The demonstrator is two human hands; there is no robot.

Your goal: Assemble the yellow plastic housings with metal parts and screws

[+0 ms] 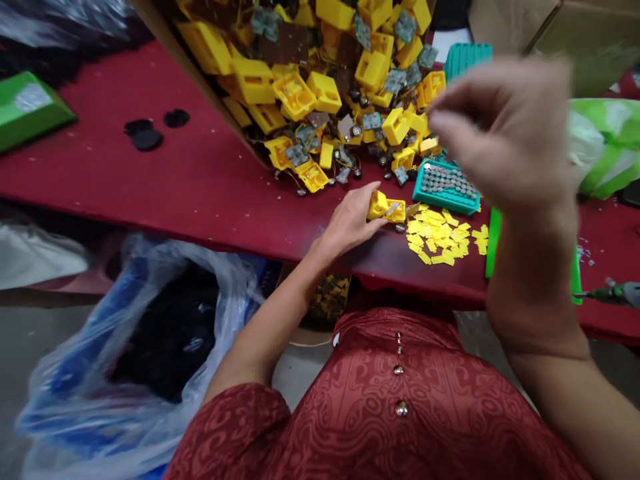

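My left hand (350, 220) grips a small yellow plastic housing (395, 211) between thumb and fingers at the table's front edge. The open side of the housing shows a metal strip inside. My right hand (515, 137) is raised above the right of the table, blurred, its fingers curled together; whatever they hold cannot be made out. Below it lies a teal tray (423, 195) with rows of small round metal pieces. A pile of flat yellow plastic tabs (437, 235) lies right of my left hand. Near the housing sits a small dark round part (401, 228).
A tipped cardboard box (220, 100) spills yellow housings, circuit boards and wires across the red table (195, 180). Black pieces (143, 135) and a green box (33, 110) lie left. A screwdriver-like tool (610, 294) points in from the right. A plastic-lined bin (135, 260) stands below.
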